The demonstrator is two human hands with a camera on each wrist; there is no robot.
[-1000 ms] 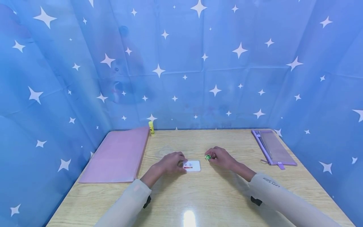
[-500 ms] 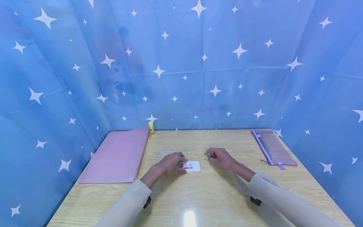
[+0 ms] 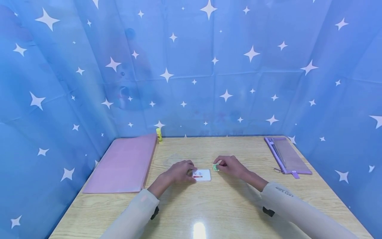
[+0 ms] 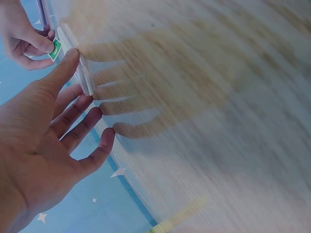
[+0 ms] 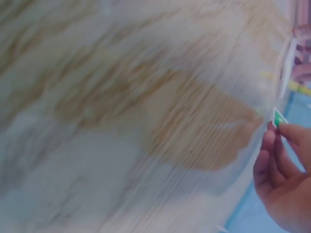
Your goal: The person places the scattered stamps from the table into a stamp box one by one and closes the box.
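In the head view my left hand [image 3: 181, 171] holds the left end of a flat white card-like case [image 3: 204, 175] with red and dark print, lying on the table. In the left wrist view the case [image 4: 80, 65] appears edge-on, with the thumb at its near side and the fingers behind. To the right of the case, my right hand [image 3: 231, 166] pinches a small green square with a white border [image 3: 216, 167], which looks like a stamp or sticker. The right wrist view shows the green square [image 5: 278, 118] between thumb and index finger, just above the table.
A pink folder [image 3: 122, 166] lies at the left. A yellow glue stick [image 3: 159, 135] stands by its far corner. On the far right is a purple zip pouch [image 3: 289, 156]. A faint clear film [image 3: 173, 159] lies behind my left hand. A starry blue curtain [image 3: 191, 49] closes off the back.
My right hand has moved slightly left toward the white case, and the green square now faces up more flatly. The left hand and the case have stayed put.
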